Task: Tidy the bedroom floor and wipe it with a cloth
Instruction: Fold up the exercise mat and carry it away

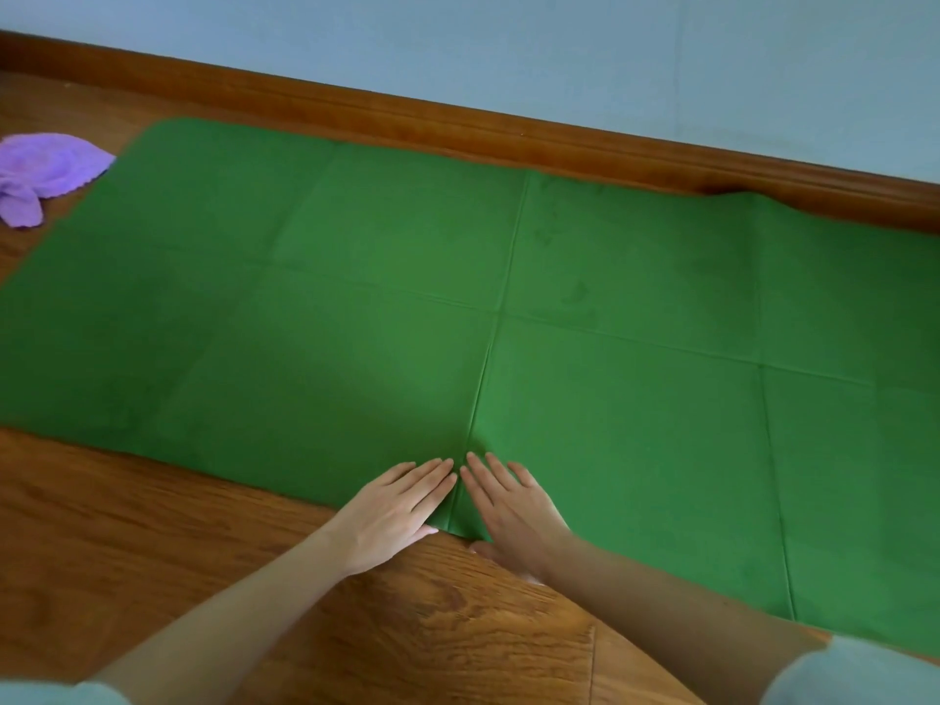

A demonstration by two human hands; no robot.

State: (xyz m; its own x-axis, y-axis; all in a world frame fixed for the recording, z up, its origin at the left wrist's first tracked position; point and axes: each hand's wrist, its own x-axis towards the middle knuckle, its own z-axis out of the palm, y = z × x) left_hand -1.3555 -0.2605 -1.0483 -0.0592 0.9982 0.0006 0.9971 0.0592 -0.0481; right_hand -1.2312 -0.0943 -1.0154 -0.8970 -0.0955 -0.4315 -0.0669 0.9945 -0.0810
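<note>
A large green mat (636, 307) lies spread flat on the wooden floor (178, 526), creased into rectangular panels. My left hand (394, 511) and my right hand (508, 506) rest flat on its near edge, side by side at the middle crease, fingers straight and pointing away from me. The right thumb lies on the floor just off the mat's edge. A crumpled purple cloth (43, 173) lies on the floor at the far left, beside the mat's far left corner, well away from both hands.
A brown wooden skirting board (458, 124) runs along the pale blue wall (559, 53) just behind the mat. The mat's far right edge rises slightly against the skirting. Bare wooden floor stretches in front of the mat.
</note>
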